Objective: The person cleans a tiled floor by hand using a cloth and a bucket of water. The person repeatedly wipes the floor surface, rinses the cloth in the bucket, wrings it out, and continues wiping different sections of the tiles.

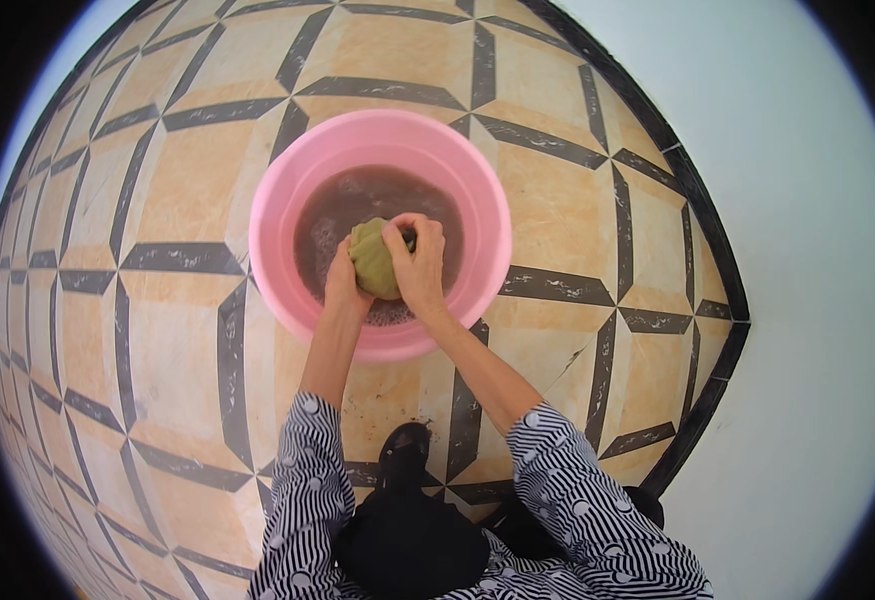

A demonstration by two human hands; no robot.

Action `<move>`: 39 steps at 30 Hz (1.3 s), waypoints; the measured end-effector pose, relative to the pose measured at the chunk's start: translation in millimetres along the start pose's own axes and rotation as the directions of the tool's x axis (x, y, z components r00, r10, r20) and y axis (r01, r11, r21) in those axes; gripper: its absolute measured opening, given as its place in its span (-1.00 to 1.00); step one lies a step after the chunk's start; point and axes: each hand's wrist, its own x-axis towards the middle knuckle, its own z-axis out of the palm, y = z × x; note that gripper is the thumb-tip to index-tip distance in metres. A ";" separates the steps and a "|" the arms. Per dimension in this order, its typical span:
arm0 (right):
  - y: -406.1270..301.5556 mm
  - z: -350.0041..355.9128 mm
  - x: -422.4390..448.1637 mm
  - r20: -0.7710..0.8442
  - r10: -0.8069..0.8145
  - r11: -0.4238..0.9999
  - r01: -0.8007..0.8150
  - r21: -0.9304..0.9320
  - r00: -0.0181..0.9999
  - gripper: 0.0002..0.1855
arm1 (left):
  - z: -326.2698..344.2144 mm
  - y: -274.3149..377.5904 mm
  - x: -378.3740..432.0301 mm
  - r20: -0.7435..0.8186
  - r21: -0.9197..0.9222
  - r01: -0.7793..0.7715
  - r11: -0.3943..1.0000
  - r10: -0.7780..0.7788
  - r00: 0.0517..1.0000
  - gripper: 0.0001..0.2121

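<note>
A bunched olive-green cloth (374, 259) is held between both hands over a pink plastic basin (272, 217). My left hand (343, 276) grips its left side and supports it from below. On the other side, my right hand (420, 266) has thumb and fingers curled onto the cloth's upper right. Something dark shows between the right thumb and fingers; what it is, I cannot tell. Murky brownish water (366, 191) fills the lower part of the basin, with foam bubbles (389, 313) along its near edge.
The basin stands on a tiled floor (557, 217) with dark bands. A white wall (797, 225) with a black skirting (737, 292) runs along the right. My foot in a black sandal (405, 450) is just in front of the basin's near side.
</note>
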 end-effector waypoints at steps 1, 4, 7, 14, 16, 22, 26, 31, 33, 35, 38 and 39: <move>2.2 -1.7 8.0 -0.025 0.002 1.000 -0.002 -0.003 1.000 -0.75 | 4.8 -1.2 -5.8 -0.035 0.052 -0.003 0.999 0.004 0.999 -0.64; 3.0 -5.5 24.4 0.846 0.392 -0.094 -0.899 0.427 0.361 -0.64 | 10.0 4.4 -12.1 -0.020 0.113 -0.018 0.993 0.020 1.000 -0.66; 9.1 -4.8 14.3 0.397 0.350 0.603 -0.529 0.598 0.848 -0.59 | 36.4 -0.5 -33.2 0.012 0.039 0.151 0.988 -0.151 0.988 -0.68; -44.3 -2.2 -36.7 0.303 -0.116 0.992 0.128 -0.018 0.946 -0.54 | -3.5 8.1 -29.5 0.006 0.007 -0.025 1.000 0.025 1.000 -0.69; -47.7 5.5 -29.6 0.301 0.034 0.998 -0.050 0.047 0.953 -0.53 | -11.7 -0.9 -23.9 0.026 0.105 -0.207 0.973 0.205 0.978 -0.69; -51.5 9.2 -17.6 0.314 0.243 0.940 -0.303 0.157 0.918 -0.59 | 2.1 3.2 -44.6 0.529 0.841 -0.449 -0.301 0.630 0.569 -0.71; -45.8 21.3 -16.9 0.365 0.297 0.910 -0.378 0.173 0.882 -0.56 | -17.1 14.4 -33.8 0.454 0.879 -0.427 -0.212 0.641 0.619 -0.72; -34.1 34.9 -23.8 0.261 0.277 0.935 -0.322 0.147 0.925 -0.53 | -31.6 14.5 -21.1 0.295 0.917 -0.399 -0.008 0.687 0.664 -0.71; -29.9 37.1 -25.1 0.284 0.272 0.933 -0.324 0.156 0.919 -0.54 | -28.5 15.1 -31.0 0.376 0.918 -0.356 -0.178 0.680 0.630 -0.69; -22.2 36.5 -31.3 0.307 0.273 0.930 -0.332 0.159 0.912 -0.55 | -30.1 11.1 -35.6 0.453 0.891 -0.301 -0.339 0.654 0.606 -0.66; -18.4 37.2 -30.7 0.372 0.395 0.884 -0.458 0.093 0.840 -0.55 | -35.4 16.7 -29.8 0.195 0.967 -0.255 0.012 0.608 0.769 -0.61; -14.1 34.5 -31.8 0.413 0.417 0.818 -0.532 0.217 0.810 -0.57 | -34.4 17.0 -33.8 0.210 0.959 -0.283 0.028 0.603 0.770 -0.62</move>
